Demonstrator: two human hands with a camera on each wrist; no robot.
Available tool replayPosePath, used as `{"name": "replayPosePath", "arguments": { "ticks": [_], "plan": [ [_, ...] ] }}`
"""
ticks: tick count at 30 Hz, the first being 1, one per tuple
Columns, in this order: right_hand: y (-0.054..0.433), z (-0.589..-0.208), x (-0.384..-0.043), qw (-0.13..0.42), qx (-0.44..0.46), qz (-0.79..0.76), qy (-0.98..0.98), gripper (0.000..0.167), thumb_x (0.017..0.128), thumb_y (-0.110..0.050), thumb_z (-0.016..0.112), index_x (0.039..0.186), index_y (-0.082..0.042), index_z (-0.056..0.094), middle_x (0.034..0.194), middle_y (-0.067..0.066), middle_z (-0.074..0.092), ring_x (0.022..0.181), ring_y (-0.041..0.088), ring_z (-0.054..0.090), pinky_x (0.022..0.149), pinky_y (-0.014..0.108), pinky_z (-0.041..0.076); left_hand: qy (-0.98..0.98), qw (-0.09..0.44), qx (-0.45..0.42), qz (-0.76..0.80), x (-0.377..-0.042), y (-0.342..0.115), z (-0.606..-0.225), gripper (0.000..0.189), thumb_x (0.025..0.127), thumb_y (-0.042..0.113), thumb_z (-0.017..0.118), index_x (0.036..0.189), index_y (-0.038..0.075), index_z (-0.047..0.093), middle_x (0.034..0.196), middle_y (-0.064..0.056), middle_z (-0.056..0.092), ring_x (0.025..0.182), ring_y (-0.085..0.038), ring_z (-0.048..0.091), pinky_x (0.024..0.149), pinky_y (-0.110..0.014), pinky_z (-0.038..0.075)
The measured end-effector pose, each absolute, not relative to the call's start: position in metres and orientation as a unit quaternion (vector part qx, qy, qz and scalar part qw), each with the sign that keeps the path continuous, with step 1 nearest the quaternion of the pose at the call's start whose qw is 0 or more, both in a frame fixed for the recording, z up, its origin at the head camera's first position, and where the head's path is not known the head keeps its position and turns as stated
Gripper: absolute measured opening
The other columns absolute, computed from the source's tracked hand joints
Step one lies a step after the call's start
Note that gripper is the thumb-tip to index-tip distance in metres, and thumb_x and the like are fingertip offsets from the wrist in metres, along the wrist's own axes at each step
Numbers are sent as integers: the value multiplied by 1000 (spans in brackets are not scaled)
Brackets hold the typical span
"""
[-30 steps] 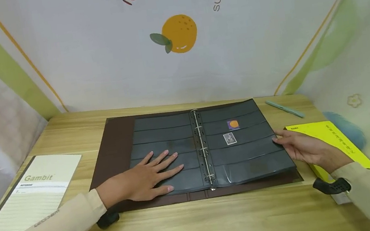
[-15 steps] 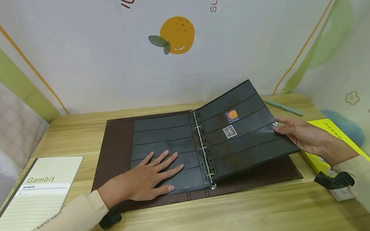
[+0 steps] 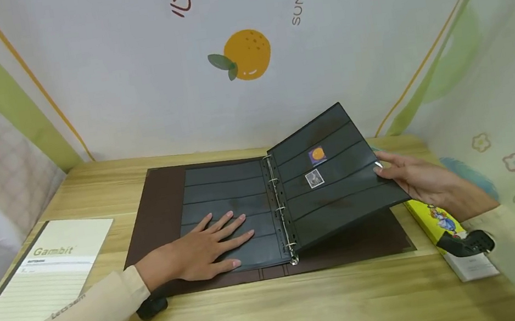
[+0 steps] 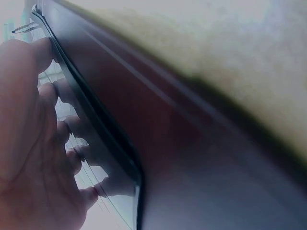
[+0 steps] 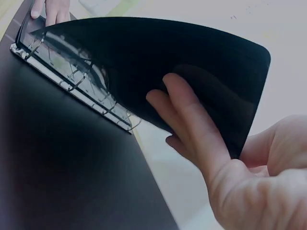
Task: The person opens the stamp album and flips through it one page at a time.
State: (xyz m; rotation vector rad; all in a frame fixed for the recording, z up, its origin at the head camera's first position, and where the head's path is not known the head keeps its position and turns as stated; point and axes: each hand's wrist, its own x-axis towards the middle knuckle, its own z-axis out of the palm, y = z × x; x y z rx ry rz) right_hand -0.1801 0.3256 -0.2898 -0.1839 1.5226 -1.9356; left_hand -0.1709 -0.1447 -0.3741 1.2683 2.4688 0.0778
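A brown ring binder (image 3: 145,210) lies spread on the table with black pocket pages on its metal rings. My left hand (image 3: 201,252) rests flat, fingers spread, on the left-hand pages (image 3: 224,173). With thumb and fingers my right hand (image 3: 422,180) pinches the outer edge of the right-hand black page (image 3: 329,208), which is raised and tilted off the cover. In the right wrist view the fingers (image 5: 196,120) lie against the page's underside. Two stamps sit in its pockets, an orange-and-purple one (image 3: 317,155) and a grey one (image 3: 314,178).
At the left lies a Gambit notebook (image 3: 54,274). A yellow box (image 3: 439,227) stands at the right, partly behind my right hand and wrist. Printed cloth (image 3: 168,96) hangs along the table's back and sides.
My right hand has lifted the right-hand page from nearly flat to a steep tilt, swinging its outer edge up. The left hand has stayed in place on the left pages.
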Motion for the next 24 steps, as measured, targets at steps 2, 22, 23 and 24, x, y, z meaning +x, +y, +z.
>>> {"name": "replayPosePath", "arguments": {
  "ticks": [2, 22, 23, 24],
  "plan": [
    [321, -283, -182, 336, -73, -735, 585, 79, 111, -9, 35, 156, -14, -30, 129, 5, 70, 110, 20, 72, 91, 28, 59, 874, 180, 450, 27, -171, -145, -375, 62, 107, 55, 32, 163, 32, 16, 173, -2, 1, 160, -30, 0, 125, -64, 4],
    [263, -213, -196, 326, -9, -670, 667, 83, 109, -15, 44, 161, -18, -20, 104, -4, 70, 85, 5, 73, 83, 27, 61, 874, 184, 450, 18, -174, -147, -376, 63, 107, 57, 29, 163, 33, 12, 173, -3, -1, 160, -31, -2, 125, -64, 2],
    [259, -212, -197, 331, -14, -671, 663, 82, 109, -15, 44, 161, -18, -20, 113, -2, 70, 92, 6, 74, 84, 28, 61, 874, 184, 449, 19, -174, -147, -376, 64, 107, 57, 29, 164, 33, 12, 173, -3, -1, 160, -31, -2, 125, -64, 1],
    [255, -212, -199, 336, -19, -672, 659, 82, 109, -15, 44, 161, -18, -20, 121, -1, 69, 98, 9, 74, 86, 29, 61, 874, 185, 448, 18, -174, -148, -376, 64, 107, 57, 29, 164, 33, 12, 173, -3, -1, 160, -31, -2, 125, -65, 2]
  ]
}}
